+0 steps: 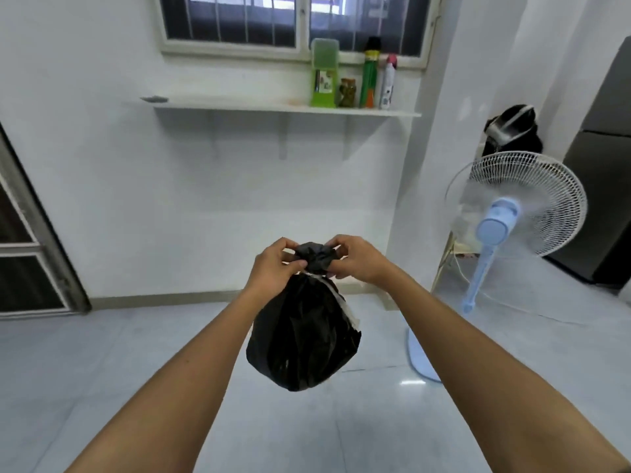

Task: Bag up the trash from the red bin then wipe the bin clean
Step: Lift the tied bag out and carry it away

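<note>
A full black trash bag (302, 339) hangs in the air in front of me, above the tiled floor. Its neck is bunched into a dark wad at the top. My left hand (273, 266) pinches the left side of that wad. My right hand (358, 259) pinches the right side, fingers curled over the plastic. A strip of white shows along the bag's upper right edge. The red bin is out of view.
A white and blue standing fan (512, 213) stands on the floor to the right, its base (421, 356) close to the bag. A wall shelf (283, 109) holds a green container, a jar and spray cans. A dark fridge (601, 172) fills the far right, a door frame (37, 240) the left.
</note>
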